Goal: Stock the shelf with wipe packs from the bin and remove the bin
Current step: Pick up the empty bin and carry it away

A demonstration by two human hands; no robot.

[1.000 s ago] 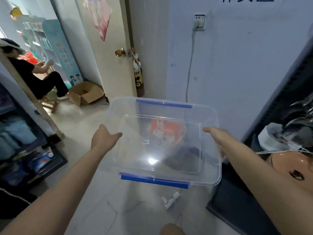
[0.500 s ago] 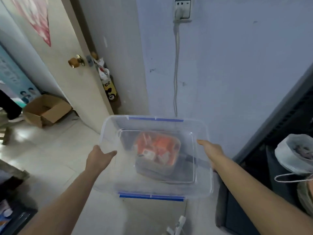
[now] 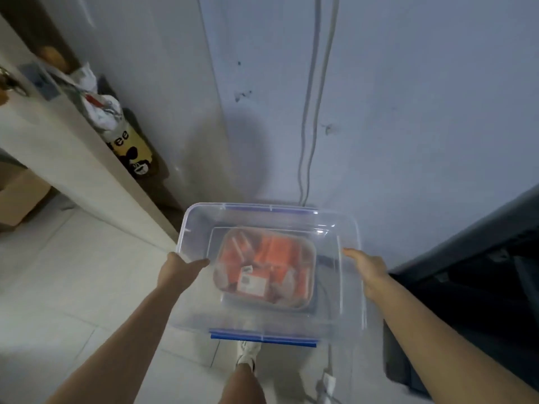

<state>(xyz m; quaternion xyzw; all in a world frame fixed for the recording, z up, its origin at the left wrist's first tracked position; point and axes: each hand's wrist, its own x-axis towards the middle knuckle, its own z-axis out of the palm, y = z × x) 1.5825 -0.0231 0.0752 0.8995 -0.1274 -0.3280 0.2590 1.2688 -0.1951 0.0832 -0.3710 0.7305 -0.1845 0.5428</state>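
Note:
I hold a clear plastic bin (image 3: 351, 290) with blue latches out in front of me, low and close to the wall. My left hand (image 3: 178, 268) grips its left rim and my right hand (image 3: 368, 268) grips its right rim. The bin itself looks empty. Through its clear bottom I see orange packs (image 3: 275, 253) lying in a smaller grey-rimmed tub (image 3: 311, 297) underneath; whether the bin touches that tub I cannot tell. A dark shelf unit (image 3: 466, 258) stands at the right.
A pale door (image 3: 73, 158) stands open at the left with a yellow printed bag (image 3: 132, 144) hanging behind it. A grey cable (image 3: 309, 112) runs down the wall. A cardboard box (image 3: 20, 196) sits far left. My foot (image 3: 248, 352) and a white plug (image 3: 326, 383) are on the tiled floor.
The bin has moved forward and down toward the wall, now over the tub of orange packs. My view has tilted down. Both hands keep their grip on the rims.

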